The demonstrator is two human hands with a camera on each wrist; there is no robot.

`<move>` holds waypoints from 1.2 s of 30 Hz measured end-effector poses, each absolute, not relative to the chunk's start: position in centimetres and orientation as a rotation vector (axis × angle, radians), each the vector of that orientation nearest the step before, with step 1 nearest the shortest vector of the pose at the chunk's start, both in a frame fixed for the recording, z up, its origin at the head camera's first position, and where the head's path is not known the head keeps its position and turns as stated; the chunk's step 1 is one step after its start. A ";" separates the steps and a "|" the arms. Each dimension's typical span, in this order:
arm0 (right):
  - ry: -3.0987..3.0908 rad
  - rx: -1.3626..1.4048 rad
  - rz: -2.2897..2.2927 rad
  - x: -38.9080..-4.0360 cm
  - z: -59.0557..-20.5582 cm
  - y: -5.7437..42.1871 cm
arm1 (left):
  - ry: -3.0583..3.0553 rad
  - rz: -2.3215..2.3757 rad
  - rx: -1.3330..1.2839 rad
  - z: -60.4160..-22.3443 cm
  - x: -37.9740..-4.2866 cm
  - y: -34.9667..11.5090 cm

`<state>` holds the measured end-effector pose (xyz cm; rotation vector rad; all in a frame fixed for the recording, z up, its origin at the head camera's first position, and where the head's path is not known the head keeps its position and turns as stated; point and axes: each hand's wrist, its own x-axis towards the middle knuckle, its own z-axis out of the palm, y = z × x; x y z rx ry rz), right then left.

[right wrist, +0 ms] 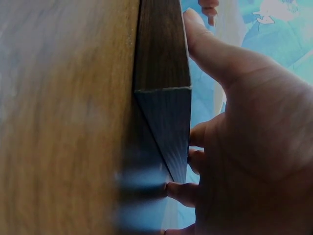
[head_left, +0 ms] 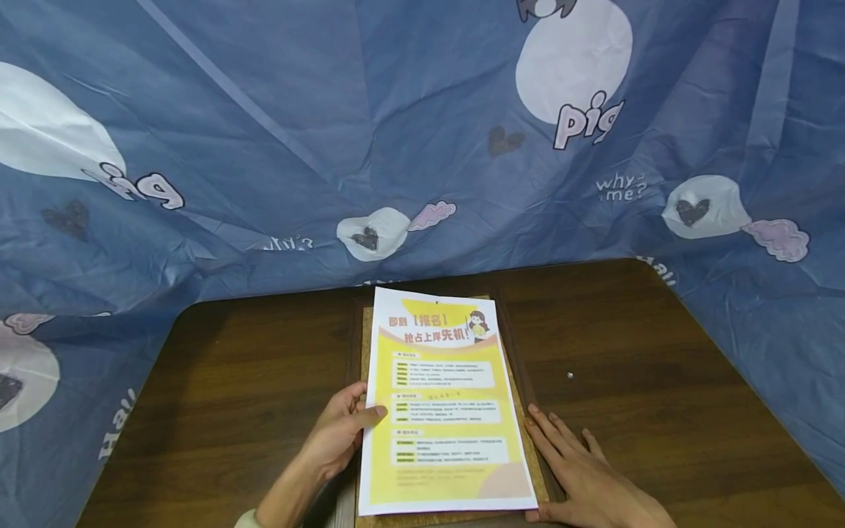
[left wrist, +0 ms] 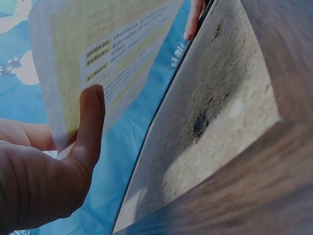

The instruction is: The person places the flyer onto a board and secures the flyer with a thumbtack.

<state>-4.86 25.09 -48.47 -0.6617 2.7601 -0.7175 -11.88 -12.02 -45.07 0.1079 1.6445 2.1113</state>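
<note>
A printed yellow-and-white sheet of paper (head_left: pixel 455 458) lies over a cork board in a dark wooden frame (head_left: pixel 517 359). My left hand (head_left: pixel 333 436) pinches the sheet's left edge, thumb on the printed face and fingers behind. In the left wrist view the paper (left wrist: pixel 66 34) is lifted off the cork (left wrist: pixel 220 112), which has a dark, pitted patch. My right hand (head_left: pixel 587 473) lies at the frame's right side, fingers extended along it and thumb by the sheet's lower right corner. The right wrist view shows the thumb and fingertips right at the wooden frame (right wrist: pixel 164 49).
The board lies on a dark brown wooden table (head_left: pixel 634 352) with rounded far corners. A small shiny round spot (head_left: pixel 571 375) shows on the tabletop to the right of the frame. A blue printed curtain (head_left: pixel 264 147) hangs behind and at both sides of the table.
</note>
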 end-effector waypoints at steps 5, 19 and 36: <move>2.777 -0.666 -0.721 -4.9 -48.6 25.1 | 1.648 2.107 0.094 -45.1 -11.8 -11.8; 2.793 -0.681 -0.720 -4.9 -48.6 25.1 | 1.613 2.129 0.042 -45.5 -11.8 -11.1; 2.808 -0.732 -0.736 -4.9 -48.9 25.3 | 1.611 2.129 0.051 -46.2 -11.8 -10.1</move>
